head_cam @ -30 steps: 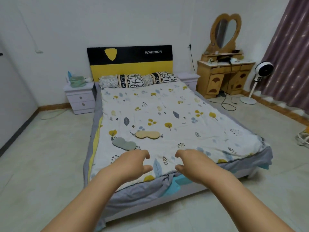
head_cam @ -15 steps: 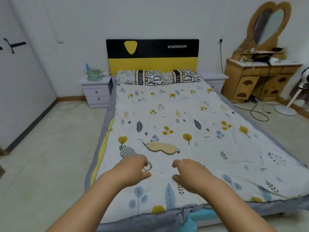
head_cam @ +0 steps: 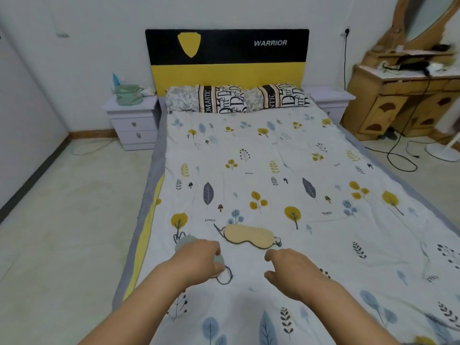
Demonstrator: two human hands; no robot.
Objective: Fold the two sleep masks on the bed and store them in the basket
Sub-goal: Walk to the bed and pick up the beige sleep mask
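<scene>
A beige sleep mask (head_cam: 249,235) lies flat on the leaf-print bedsheet (head_cam: 273,170), its dark strap showing at both ends. A grey-green sleep mask (head_cam: 183,241) lies to its left, mostly hidden under my left hand (head_cam: 199,260). That hand rests over it with curled fingers, and a bit of mask shows between thumb and fingers. The mask's strap loop (head_cam: 225,277) pokes out beside the thumb. My right hand (head_cam: 291,272) hovers over the sheet just below the beige mask, fingers apart and holding nothing. A green fabric basket (head_cam: 128,94) stands on the left nightstand (head_cam: 132,125).
Two patterned pillows (head_cam: 236,98) lie against the black-and-yellow headboard. A wooden dressing table (head_cam: 403,103) with a mirror stands at the right, with black cables (head_cam: 400,158) and a fan base on the floor. Tiled floor runs along the bed's left side.
The view has moved closer to the bed. Both hands have reached forward; my left hand now covers the grey-green mask and my right hand sits just below the beige one.
</scene>
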